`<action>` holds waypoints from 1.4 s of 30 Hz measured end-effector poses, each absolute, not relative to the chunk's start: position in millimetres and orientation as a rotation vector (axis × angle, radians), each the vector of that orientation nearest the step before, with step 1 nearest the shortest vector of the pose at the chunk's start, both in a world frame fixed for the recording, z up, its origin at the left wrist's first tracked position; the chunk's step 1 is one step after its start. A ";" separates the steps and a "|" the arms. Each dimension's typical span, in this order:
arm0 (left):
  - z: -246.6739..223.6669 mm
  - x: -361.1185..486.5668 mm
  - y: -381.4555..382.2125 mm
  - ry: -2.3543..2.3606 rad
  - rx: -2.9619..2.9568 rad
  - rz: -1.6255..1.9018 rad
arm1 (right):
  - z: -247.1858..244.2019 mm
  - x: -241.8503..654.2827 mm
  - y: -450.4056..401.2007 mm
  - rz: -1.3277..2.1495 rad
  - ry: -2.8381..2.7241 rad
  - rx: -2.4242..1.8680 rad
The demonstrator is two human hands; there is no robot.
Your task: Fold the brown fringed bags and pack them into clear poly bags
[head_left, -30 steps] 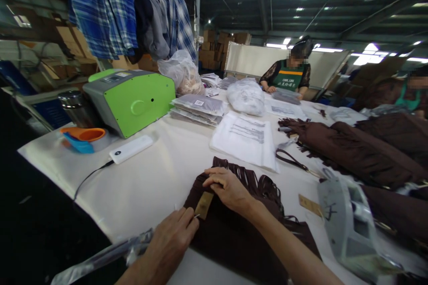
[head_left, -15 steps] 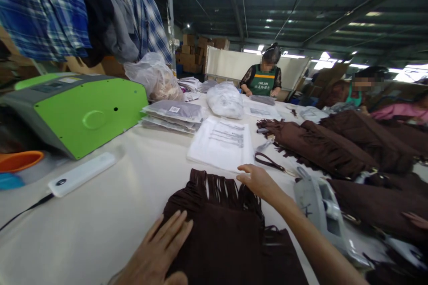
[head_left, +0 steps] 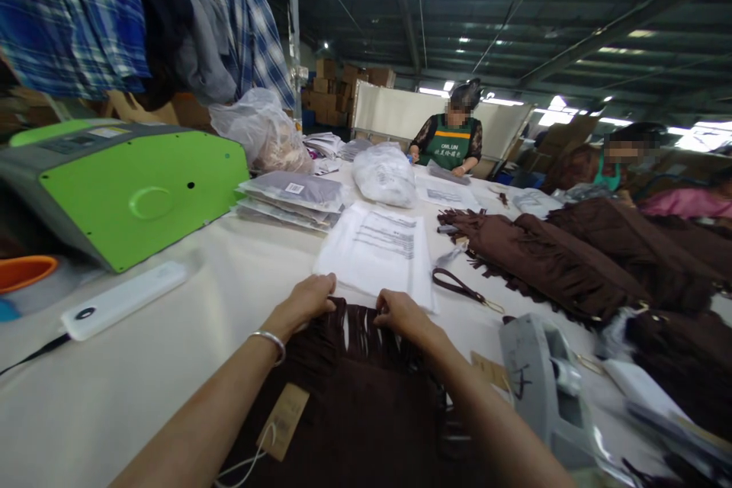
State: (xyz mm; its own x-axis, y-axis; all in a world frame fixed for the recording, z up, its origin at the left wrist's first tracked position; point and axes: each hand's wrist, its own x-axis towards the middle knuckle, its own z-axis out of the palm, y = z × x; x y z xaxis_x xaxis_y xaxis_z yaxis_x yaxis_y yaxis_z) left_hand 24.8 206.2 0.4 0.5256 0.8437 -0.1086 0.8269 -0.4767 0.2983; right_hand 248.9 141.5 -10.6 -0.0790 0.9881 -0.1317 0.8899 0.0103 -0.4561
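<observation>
A dark brown fringed bag [head_left: 371,404] lies flat on the table before me, its fringe [head_left: 360,328] pointing away. My left hand [head_left: 309,299], below a silver bangle [head_left: 271,345], pinches the far left end of this fringe. At the fringe's right part, my right hand [head_left: 402,317] has its fingers curled closed on the strands. A tan hang tag [head_left: 284,421] on white string rests on the bag's left side. Just beyond both hands is a stack of printed clear plastic bags [head_left: 374,252]. A brown wrist strap [head_left: 460,286] with a gold clasp lies to the right.
A green machine [head_left: 142,198] and a white power bank [head_left: 126,299] stand left. Packed bags [head_left: 291,194] are stacked behind. On the right are a grey tape dispenser [head_left: 537,381] and more brown fringed bags [head_left: 543,252]. Across the table works a person in a green apron [head_left: 449,143].
My left hand has gone from lying flat on the bag to pinching the fringe's far edge. My right hand has moved left and closed on the fringe. The tan tag now shows.
</observation>
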 end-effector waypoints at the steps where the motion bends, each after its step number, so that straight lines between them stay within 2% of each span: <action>1: 1.2 24.1 209.9 1.370 2.438 0.049 | -11.3 249.8 143.7 0.668 -2.055 -1.965; 6: 20.8 14.7 200.6 1.201 2.472 0.152 | 13.0 247.2 128.5 0.625 -2.078 -1.878; 11: 36.4 -24.5 136.5 0.937 2.568 0.302 | 45.6 226.9 51.0 0.540 -2.184 -1.692; 17: 8.9 -68.8 66.1 0.696 2.857 0.373 | 20.1 203.5 -40.7 0.211 -2.576 -1.542; 20: 0.0 -82.7 46.0 0.683 2.826 0.439 | 17.5 201.0 -60.1 0.275 -2.589 -1.493; 24: 4.9 -96.4 30.7 1.183 2.527 0.568 | 42.4 192.5 -51.9 0.448 -2.320 -1.457; 28: 5.8 -89.5 24.8 1.559 2.365 0.424 | 46.0 166.0 -6.1 0.533 -2.068 -1.337; 35: -2.7 -63.7 28.7 1.606 2.297 0.407 | -6.5 125.1 51.9 0.637 -2.239 -1.436; 42: 2.2 -79.2 27.9 1.429 2.050 0.557 | -6.9 126.2 40.6 0.492 -2.450 -1.345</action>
